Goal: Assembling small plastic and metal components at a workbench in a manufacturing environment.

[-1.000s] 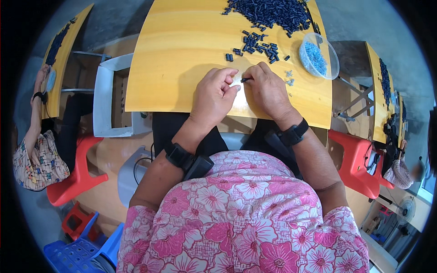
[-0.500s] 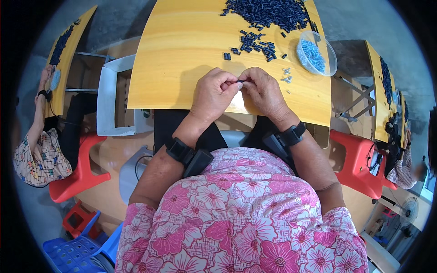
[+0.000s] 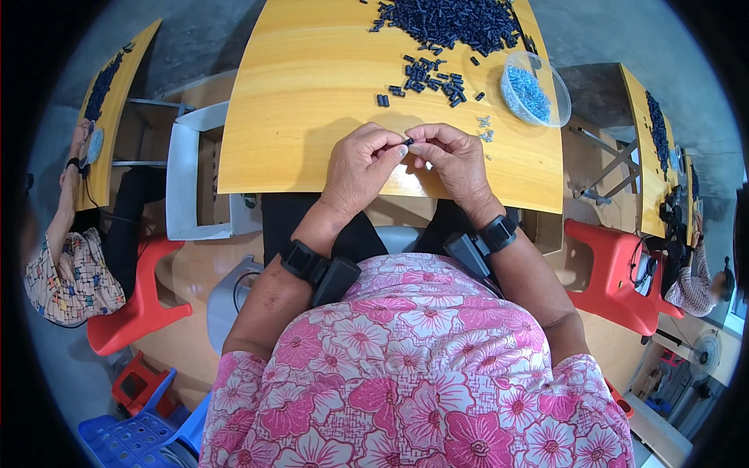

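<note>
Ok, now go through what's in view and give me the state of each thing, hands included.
Left hand: pinching the small dark piece
Right hand: pinching the same piece
Small dark piece: held between both hands' fingertips
Clear bowl: uncovered, partly filled
Blue pieces: loose in the bowl
Large dark heap: loose, piled
Smaller dark cluster: scattered nearer the hands
White box: open-topped
Fan: running or not, can't tell

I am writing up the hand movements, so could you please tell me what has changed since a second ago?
The left hand, open beside the piece a second ago, has closed in on the right hand, and its thumb and fingers now also pinch the small dark piece. Nothing was visibly let go. The dark pile and clear bowl stayed in place.
</note>
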Demonstrator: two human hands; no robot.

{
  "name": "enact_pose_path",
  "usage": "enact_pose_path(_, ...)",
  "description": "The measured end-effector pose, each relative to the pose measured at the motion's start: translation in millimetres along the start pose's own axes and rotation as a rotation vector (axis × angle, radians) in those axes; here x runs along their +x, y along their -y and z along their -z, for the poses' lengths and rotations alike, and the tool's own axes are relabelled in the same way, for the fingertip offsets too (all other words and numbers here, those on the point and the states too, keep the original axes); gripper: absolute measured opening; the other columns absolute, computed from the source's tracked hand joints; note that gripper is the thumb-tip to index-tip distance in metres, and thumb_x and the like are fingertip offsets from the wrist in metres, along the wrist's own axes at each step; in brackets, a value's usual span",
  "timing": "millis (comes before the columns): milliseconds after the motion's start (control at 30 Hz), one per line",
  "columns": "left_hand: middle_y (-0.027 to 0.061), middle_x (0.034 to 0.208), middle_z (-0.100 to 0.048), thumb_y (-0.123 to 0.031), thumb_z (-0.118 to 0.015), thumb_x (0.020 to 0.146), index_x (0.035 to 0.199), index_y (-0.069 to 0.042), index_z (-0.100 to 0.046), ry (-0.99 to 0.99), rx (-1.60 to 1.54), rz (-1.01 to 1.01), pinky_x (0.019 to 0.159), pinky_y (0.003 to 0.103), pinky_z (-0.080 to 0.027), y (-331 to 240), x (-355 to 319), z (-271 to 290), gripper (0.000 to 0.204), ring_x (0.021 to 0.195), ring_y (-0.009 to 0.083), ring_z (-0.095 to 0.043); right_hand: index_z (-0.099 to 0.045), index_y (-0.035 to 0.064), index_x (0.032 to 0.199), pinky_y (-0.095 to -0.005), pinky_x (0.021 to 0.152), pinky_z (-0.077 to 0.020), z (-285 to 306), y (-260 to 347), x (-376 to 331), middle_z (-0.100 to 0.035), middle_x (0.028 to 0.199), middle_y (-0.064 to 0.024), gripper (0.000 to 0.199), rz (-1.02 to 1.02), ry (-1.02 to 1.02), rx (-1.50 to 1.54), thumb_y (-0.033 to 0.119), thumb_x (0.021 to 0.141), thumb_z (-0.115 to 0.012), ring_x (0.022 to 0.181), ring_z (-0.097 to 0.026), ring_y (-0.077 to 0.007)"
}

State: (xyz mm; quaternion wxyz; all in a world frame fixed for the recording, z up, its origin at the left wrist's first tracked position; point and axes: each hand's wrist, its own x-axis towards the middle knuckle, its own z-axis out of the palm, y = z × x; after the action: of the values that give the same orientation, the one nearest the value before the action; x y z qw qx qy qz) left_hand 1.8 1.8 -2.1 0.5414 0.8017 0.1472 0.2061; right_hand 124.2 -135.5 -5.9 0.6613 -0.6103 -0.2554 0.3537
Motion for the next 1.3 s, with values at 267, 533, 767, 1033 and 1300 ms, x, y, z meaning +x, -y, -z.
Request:
enact_pose_path(267,0.0025,0.083,-0.059,-0.004,-0.066,0.088,0.096,0.002,-0.067,0.009,-0.034,-0.035,0.066,0.023,-0.044,0,0,-2,0.009,0.074,0.0088,-0.054,-0.071,-0.0041,0.102,-0.0222,0.066,-0.0523,0,6,-5,-0.068,0.093,-0.0064,0.014,0.055,-0.002,-0.061,0.003,0.091,-0.068,0.071,-0.063,-0.0095)
enact_pose_path(533,0.0036,0.08,-0.061,-0.001,-0.069,0.083,0.093,0.002,-0.069,-0.02,-0.071,-0.056,0.064,0.023,-0.048,7,1,-4,0.011,0.071,0.0096,-0.057,-0.075,0.0009,0.097,-0.0231,0.063,-0.0526,-6,1,-5,-0.064,0.087,-0.0048,0.01,0.124,-0.018,-0.103,0.005,0.089,-0.071,0.069,-0.063,-0.0096)
enact_pose_path(767,0.0036,0.079,-0.061,-0.002,-0.071,0.083,0.092,0.002,-0.068,0.013,-0.039,-0.04,0.063,0.023,-0.047,4,2,-1,0.01,0.069,0.0093,-0.056,-0.076,0.0025,0.096,-0.0249,0.065,-0.0518,-3,12,-9,-0.066,0.084,-0.0058,0.013,0.194,-0.101,-0.254,0.004,0.084,-0.074,0.071,-0.064,-0.011)
enact_pose_path(1033,0.0026,0.085,-0.062,-0.003,-0.069,0.088,0.094,0.001,-0.068,0.028,-0.041,-0.001,0.07,0.022,-0.047,4,0,-2,0.008,0.076,0.0085,-0.056,-0.075,0.003,0.092,-0.0282,0.068,-0.0515,73,23,-48,-0.069,0.082,-0.0088,0.013,0.226,-0.5,-0.633,0.008,0.08,-0.074,0.073,-0.064,-0.014)
enact_pose_path(1300,0.0019,0.084,-0.062,-0.003,-0.069,0.088,0.094,0.001,-0.069,0.039,-0.032,-0.001,0.069,0.022,-0.047,3,0,-2,0.007,0.075,0.0077,-0.055,-0.075,0.0053,0.09,-0.0336,0.068,-0.0525,81,12,-57,-0.067,0.083,-0.0113,0.015,0.109,-0.507,-0.872,0.015,0.079,-0.074,0.073,-0.065,-0.0232)
